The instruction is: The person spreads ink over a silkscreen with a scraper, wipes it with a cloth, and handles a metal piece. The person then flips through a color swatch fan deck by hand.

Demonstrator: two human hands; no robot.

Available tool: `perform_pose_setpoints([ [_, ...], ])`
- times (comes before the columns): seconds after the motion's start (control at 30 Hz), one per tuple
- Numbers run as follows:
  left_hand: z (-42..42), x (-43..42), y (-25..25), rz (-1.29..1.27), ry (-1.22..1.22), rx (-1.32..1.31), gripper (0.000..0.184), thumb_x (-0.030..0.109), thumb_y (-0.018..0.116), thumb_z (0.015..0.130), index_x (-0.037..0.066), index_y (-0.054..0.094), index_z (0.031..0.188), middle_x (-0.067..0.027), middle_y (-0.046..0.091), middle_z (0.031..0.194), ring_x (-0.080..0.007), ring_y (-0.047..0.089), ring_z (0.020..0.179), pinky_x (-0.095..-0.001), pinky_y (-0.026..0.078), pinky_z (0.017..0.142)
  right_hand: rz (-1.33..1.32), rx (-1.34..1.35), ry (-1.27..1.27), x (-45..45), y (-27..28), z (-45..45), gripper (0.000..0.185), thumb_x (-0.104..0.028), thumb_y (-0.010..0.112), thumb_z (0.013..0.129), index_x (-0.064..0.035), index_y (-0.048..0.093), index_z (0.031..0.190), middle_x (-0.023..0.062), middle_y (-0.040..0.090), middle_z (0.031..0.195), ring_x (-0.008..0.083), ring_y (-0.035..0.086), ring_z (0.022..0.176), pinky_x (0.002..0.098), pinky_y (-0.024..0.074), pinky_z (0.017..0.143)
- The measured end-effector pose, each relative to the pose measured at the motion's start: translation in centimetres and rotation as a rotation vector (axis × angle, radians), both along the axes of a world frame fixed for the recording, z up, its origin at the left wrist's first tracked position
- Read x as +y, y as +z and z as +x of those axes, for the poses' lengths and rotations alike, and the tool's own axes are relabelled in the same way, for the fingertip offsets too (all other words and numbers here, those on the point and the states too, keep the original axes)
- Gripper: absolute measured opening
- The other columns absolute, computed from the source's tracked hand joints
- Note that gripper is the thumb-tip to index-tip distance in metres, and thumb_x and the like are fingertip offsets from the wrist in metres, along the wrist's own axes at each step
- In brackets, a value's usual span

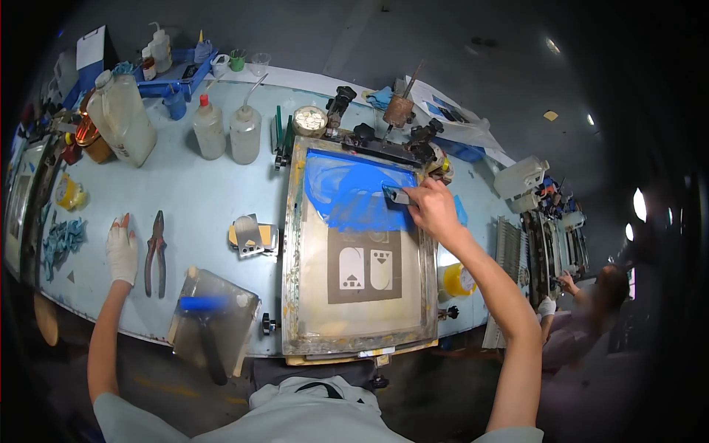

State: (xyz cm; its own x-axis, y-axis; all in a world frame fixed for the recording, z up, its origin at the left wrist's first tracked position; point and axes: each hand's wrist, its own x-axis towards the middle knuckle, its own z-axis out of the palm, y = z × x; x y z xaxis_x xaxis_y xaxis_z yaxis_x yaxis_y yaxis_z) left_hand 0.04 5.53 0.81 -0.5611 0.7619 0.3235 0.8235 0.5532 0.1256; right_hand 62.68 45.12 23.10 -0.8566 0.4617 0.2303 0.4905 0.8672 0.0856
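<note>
My right hand (436, 213) grips a small flat metal scraper (399, 196). Its blade touches blue ink (336, 184) spread across the far part of a screen-printing frame (291, 258). Below the ink, the screen's dark stencil (364, 278) shows two rounded pale shapes with small figures. My left hand (120, 251), in a white glove with bare fingertips, lies flat on the blue table (207, 184) with nothing in it. Just right of it are pliers (155, 255) with dark handles. A blue-edged squeegee (207, 325) rests on a flat grey panel (240, 303) near the front edge.
Two squeeze bottles (245, 136) and a large jug (124, 122) stand at the back left. Metal scraper plates (249, 235) lie left of the frame. Clamps (402, 151) hold its far end. A yellow tape roll (458, 280) sits right; another person (591, 317) works beyond.
</note>
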Motion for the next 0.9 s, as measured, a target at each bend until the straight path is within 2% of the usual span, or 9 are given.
perform_pose_setpoints([
  [0.07,-0.6,-0.2,-1.0,0.020,-0.013,0.015,0.052,0.008,0.060,0.096,0.008,0.052,0.148,-0.0175,0.054,0.148,-0.0376,0.048,0.139,-0.0470,0.042,0.114,-0.017,-0.106,-0.051,0.4,1.4,0.0,0.039,-0.011,0.077,0.072,-0.0042,0.077,0.111,0.0086,0.073,0.087,0.0286,0.062,0.089,0.0417,0.0492,0.083],
  [0.13,-0.5,-0.3,-0.7,0.020,-0.038,0.014,0.052,0.008,0.060,0.097,0.008,0.052,0.148,-0.0181,0.053,0.148,-0.0380,0.049,0.139,-0.0471,0.042,0.114,-0.062,-0.109,-0.012,-2.0,3.0,0.1,0.035,-0.013,0.078,0.071,-0.0066,0.078,0.105,0.0092,0.072,0.081,0.0283,0.064,0.088,0.0404,0.0488,0.081],
  [0.2,-0.3,-0.3,-0.5,-0.007,-0.009,0.010,0.052,0.010,0.059,0.098,0.008,0.051,0.149,-0.0192,0.053,0.147,-0.0382,0.049,0.138,-0.0473,0.042,0.114,-0.113,-0.201,0.100,-4.8,2.4,1.4,0.042,-0.012,0.080,0.066,-0.0064,0.078,0.108,0.0085,0.071,0.081,0.0273,0.062,0.083,0.0398,0.0465,0.077],
  [0.27,-0.4,-0.2,-0.7,-0.010,-0.010,0.013,0.052,0.011,0.059,0.098,0.008,0.051,0.149,-0.0191,0.054,0.148,-0.0381,0.049,0.138,-0.0473,0.041,0.114,-0.060,-0.102,0.151,-5.6,1.0,2.1,0.044,-0.007,0.079,0.064,-0.0056,0.077,0.108,0.0083,0.072,0.085,0.0272,0.062,0.085,0.0391,0.0462,0.076],
  [0.37,0.2,0.0,0.1,-0.022,0.015,0.012,0.053,0.009,0.060,0.097,0.008,0.051,0.149,-0.0177,0.053,0.149,-0.0371,0.049,0.139,-0.0473,0.041,0.115,0.043,-0.026,0.056,-2.8,-0.5,1.7,0.045,-0.003,0.077,0.064,-0.0035,0.075,0.110,0.0071,0.076,0.096,0.0273,0.062,0.090,0.0405,0.0487,0.080],
  [0.57,0.1,0.0,-0.1,0.008,0.002,0.020,0.053,0.008,0.061,0.095,0.010,0.054,0.147,-0.0170,0.055,0.147,-0.0360,0.051,0.137,-0.0458,0.044,0.113,-0.030,-0.020,0.018,-0.1,-0.4,0.8,0.041,-0.003,0.075,0.069,-0.0041,0.077,0.109,0.0096,0.077,0.101,0.0296,0.066,0.097,0.0420,0.0513,0.084],
  [0.77,0.0,-0.1,-0.3,0.018,0.004,0.029,0.052,0.010,0.062,0.095,0.009,0.054,0.146,-0.0145,0.056,0.143,-0.0360,0.051,0.136,-0.0463,0.043,0.113,-0.150,-0.163,-0.056,-2.9,2.5,1.6,0.039,-0.014,0.079,0.075,-0.0083,0.078,0.113,0.0106,0.075,0.091,0.0301,0.066,0.096,0.0434,0.0531,0.089],
  [0.87,0.0,-0.2,-0.4,0.016,-0.010,0.051,0.051,0.010,0.061,0.095,0.009,0.054,0.146,-0.0144,0.055,0.146,-0.0346,0.051,0.137,-0.0460,0.042,0.113,-0.162,-0.047,-0.344,-2.6,2.9,0.9,0.034,-0.034,0.077,0.081,-0.0040,0.079,0.098,0.0193,0.072,0.081,0.0367,0.069,0.085,0.0467,0.0560,0.079],
  [0.9,0.5,-0.1,0.2,0.024,0.002,0.028,0.051,0.011,0.061,0.096,0.009,0.054,0.146,-0.0141,0.055,0.147,-0.0336,0.050,0.138,-0.0458,0.042,0.114,-0.153,-0.002,-0.404,-2.0,2.6,0.7,0.039,-0.041,0.076,0.080,-0.0027,0.078,0.086,0.0219,0.069,0.072,0.0414,0.069,0.075,0.0493,0.0561,0.071],
])
